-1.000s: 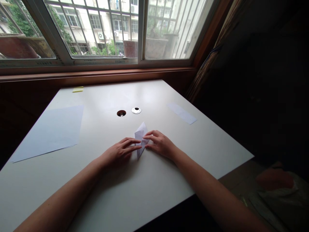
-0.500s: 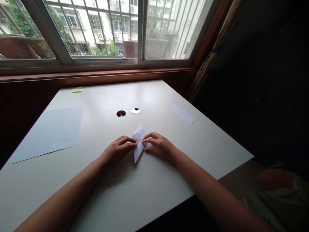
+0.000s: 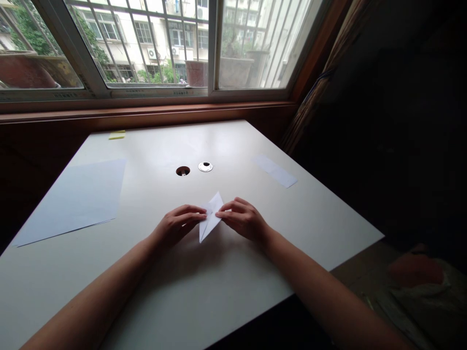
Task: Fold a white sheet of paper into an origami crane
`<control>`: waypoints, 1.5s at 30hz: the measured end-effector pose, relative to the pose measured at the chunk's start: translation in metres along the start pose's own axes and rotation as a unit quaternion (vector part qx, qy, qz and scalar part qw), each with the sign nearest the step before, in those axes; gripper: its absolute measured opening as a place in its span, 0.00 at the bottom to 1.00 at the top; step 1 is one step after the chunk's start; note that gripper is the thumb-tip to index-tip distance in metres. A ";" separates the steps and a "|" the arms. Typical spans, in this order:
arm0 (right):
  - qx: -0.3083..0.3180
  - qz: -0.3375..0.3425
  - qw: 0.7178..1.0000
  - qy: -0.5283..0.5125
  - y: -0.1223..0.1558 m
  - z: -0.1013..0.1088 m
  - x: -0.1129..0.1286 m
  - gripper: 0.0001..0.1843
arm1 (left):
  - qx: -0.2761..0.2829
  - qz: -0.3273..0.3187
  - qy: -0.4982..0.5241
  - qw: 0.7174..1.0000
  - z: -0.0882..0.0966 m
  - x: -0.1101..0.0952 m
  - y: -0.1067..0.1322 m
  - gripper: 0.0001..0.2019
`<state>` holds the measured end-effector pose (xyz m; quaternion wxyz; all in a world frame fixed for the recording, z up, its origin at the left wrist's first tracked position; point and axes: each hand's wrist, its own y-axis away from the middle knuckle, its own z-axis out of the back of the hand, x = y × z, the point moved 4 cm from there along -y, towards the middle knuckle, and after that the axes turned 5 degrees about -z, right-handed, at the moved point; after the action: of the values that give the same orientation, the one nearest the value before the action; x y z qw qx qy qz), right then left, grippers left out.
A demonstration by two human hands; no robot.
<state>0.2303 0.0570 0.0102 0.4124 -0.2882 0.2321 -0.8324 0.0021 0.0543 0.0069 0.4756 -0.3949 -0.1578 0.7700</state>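
Note:
A small folded white paper (image 3: 210, 218), narrow and pointed at both ends, lies tilted on the white table (image 3: 204, 287) between my hands. My left hand (image 3: 177, 224) has its fingers curled, fingertips pinching the paper's left edge. My right hand (image 3: 243, 218) also has bent fingers, with its fingertips pressed on the paper's right edge. Both forearms reach in from the near edge of the table.
Flat white sheets (image 3: 75, 198) lie at the left of the table. A round cable hole (image 3: 183, 171) and its white cap (image 3: 205, 166) sit behind the paper. A paper strip (image 3: 276, 170) lies at the right, a yellow note (image 3: 116, 135) at the far left. A window runs behind.
The folded paper has turned, its upper tip swinging right and its lower tip left. Both hands shifted slightly with it and kept their fingertips on it.

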 end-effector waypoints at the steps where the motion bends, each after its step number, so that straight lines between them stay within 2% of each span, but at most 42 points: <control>1: -0.009 0.001 1.000 0.015 0.000 0.002 0.001 0.14 | 0.000 -0.006 -0.012 1.000 -0.001 0.001 0.000 0.16; 6: -0.027 0.006 0.996 0.089 0.002 0.006 0.003 0.14 | -0.010 -0.031 -0.055 0.998 0.004 -0.004 -0.002 0.18; 11: -0.022 -0.007 0.990 0.140 0.003 0.006 0.003 0.15 | 0.003 -0.052 -0.013 0.999 0.011 -0.015 -0.003 0.17; 15: -0.021 -0.011 0.985 0.169 0.003 0.007 0.006 0.15 | -0.018 -0.085 -0.072 0.994 0.006 -0.016 -0.002 0.22; 21: -0.023 -0.001 0.984 0.178 0.002 0.006 0.012 0.15 | -0.056 -0.059 -0.130 0.988 0.002 -0.013 -0.001 0.17; 35: -0.074 -0.031 0.988 0.133 0.004 0.008 0.012 0.09 | -0.087 -0.037 -0.177 0.980 0.007 -0.016 0.000 0.09; 45: -0.084 -0.069 0.986 0.130 0.004 0.009 0.007 0.07 | -0.101 -0.003 -0.161 0.982 0.010 -0.012 0.002 0.07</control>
<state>0.2349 0.0473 0.0164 0.2945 -0.2270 0.3325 -0.8667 -0.0035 0.0439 0.0174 0.4040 -0.3114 -0.3107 0.8021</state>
